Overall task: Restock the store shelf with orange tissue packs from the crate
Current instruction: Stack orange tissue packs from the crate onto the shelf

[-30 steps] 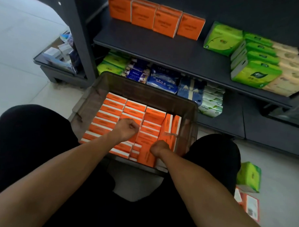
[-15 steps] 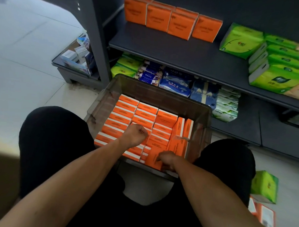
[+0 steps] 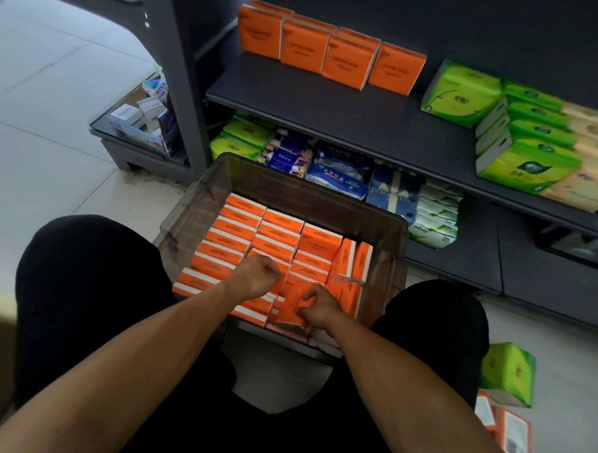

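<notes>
A dark translucent crate sits on the floor between my knees, packed with several orange tissue packs. My left hand is closed low in the middle of the crate, gripping the top of an orange pack. My right hand grips a tilted orange pack at the crate's near edge, partly lifted above its neighbours. A row of several orange packs stands at the back of the dark shelf.
Green tissue packs are stacked on the shelf's right. The lower shelf holds green, blue and white packs. A green pack and a flat orange pack lie on the floor at right. A low stand with small boxes stands at left.
My right hand has pulled an orange pack up and tilted it at the crate's near edge. My left hand stays closed in the middle. The view has shifted slightly.
</notes>
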`<state>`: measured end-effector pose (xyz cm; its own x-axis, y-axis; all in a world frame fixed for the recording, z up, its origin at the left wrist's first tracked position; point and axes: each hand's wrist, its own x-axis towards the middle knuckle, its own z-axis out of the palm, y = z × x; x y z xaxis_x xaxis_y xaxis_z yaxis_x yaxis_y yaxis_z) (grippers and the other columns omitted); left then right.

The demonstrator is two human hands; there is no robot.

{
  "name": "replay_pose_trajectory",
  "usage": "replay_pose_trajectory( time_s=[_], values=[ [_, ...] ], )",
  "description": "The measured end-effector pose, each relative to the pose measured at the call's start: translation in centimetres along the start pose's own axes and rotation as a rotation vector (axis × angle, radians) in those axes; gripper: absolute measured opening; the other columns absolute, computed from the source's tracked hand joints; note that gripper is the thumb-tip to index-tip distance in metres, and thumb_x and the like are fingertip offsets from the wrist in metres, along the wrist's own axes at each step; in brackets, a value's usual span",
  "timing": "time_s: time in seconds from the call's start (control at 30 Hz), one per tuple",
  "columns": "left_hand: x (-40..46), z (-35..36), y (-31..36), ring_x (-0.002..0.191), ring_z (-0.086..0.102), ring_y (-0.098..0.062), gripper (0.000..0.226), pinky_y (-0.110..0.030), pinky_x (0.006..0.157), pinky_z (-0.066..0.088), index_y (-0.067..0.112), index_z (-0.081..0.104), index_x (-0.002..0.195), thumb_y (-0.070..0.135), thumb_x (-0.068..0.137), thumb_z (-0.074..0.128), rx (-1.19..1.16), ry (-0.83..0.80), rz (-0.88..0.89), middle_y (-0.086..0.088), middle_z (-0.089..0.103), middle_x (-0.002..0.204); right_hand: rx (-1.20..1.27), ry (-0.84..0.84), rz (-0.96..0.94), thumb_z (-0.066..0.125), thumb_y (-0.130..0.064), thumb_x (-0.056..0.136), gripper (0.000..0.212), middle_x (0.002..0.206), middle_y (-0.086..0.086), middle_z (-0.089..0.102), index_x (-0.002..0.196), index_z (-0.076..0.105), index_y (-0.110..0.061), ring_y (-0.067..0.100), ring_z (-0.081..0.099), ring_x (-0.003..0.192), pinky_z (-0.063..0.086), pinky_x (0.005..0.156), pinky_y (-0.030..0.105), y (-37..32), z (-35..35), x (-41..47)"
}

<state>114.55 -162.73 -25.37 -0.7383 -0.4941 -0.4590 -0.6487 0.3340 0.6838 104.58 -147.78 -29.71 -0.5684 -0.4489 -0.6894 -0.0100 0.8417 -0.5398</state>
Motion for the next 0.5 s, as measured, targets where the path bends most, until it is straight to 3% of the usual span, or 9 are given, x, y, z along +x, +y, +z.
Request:
replay_pose_trajectory(
  time_s=[0.1, 0.2, 0.3, 0.4, 0.5],
  values=[
    [0.1, 0.1, 0.0, 0.092, 0.063, -0.014, 0.008, -0.023, 0.076, 0.051, 0.021, 0.066, 0.095, 0.016, 0.095, 0.059, -0.007, 0.016, -0.024, 0.006, 0.065, 0.092, -0.109, -0.016, -0.157, 0.066, -0.009, 0.082, 0.027, 0.112, 0.001, 0.056, 0.092, 0.051, -0.029, 0.018, 0.055, 0.097, 0.046, 0.074, 0.027, -1.5, -1.0, -0.3],
    [0.2, 0.0, -0.3, 0.11, 0.057, -0.018, 0.044, -0.031, 0.091, 0.051, 0.026, 0.054, 0.128, 0.018, 0.088, 0.069, 0.035, 0.034, -0.016, 0.002, 0.058, 0.12, -0.138, -0.024, -0.291, 0.064, -0.002, 0.082, 0.03, 0.103, -0.001, 0.054, 0.086, 0.047, -0.027, 0.018, 0.054, 0.094, 0.044, 0.071, 0.026, -3.3, -2.3, -0.9],
    [0.6, -0.2, -0.4, 0.13, 0.046, -0.025, 0.071, -0.042, 0.107, 0.043, 0.028, 0.041, 0.145, 0.023, 0.082, 0.074, 0.071, 0.048, 0.05, -0.003, 0.047, 0.142, -0.136, -0.002, -0.398, 0.065, 0.0, 0.078, 0.036, 0.102, 0.0, 0.054, 0.079, 0.043, -0.028, 0.018, 0.052, 0.093, 0.042, 0.069, 0.026, -4.5, -3.4, -1.3],
    [1.4, -0.4, 0.4, 0.117, 0.058, -0.023, 0.066, -0.037, 0.1, 0.048, 0.027, 0.045, 0.142, 0.019, 0.083, 0.072, -0.001, 0.04, 0.115, -0.004, 0.06, 0.128, -0.121, 0.043, -0.467, 0.07, -0.014, 0.071, 0.037, 0.092, -0.006, 0.052, 0.084, 0.04, -0.03, 0.016, 0.051, 0.086, 0.045, 0.078, 0.035, -5.1, -4.9, -1.7],
    [2.3, -1.1, 1.7, 0.106, 0.061, -0.018, 0.054, -0.035, 0.093, 0.051, 0.028, 0.054, 0.134, 0.021, 0.084, 0.073, -0.053, 0.071, 0.2, 0.003, 0.063, 0.117, -0.064, 0.096, -0.473, 0.072, -0.006, 0.076, 0.049, 0.097, -0.002, 0.054, 0.106, 0.038, -0.023, 0.015, 0.055, 0.09, 0.052, 0.081, 0.04, -5.8, -7.6, -1.5]
  ],
)
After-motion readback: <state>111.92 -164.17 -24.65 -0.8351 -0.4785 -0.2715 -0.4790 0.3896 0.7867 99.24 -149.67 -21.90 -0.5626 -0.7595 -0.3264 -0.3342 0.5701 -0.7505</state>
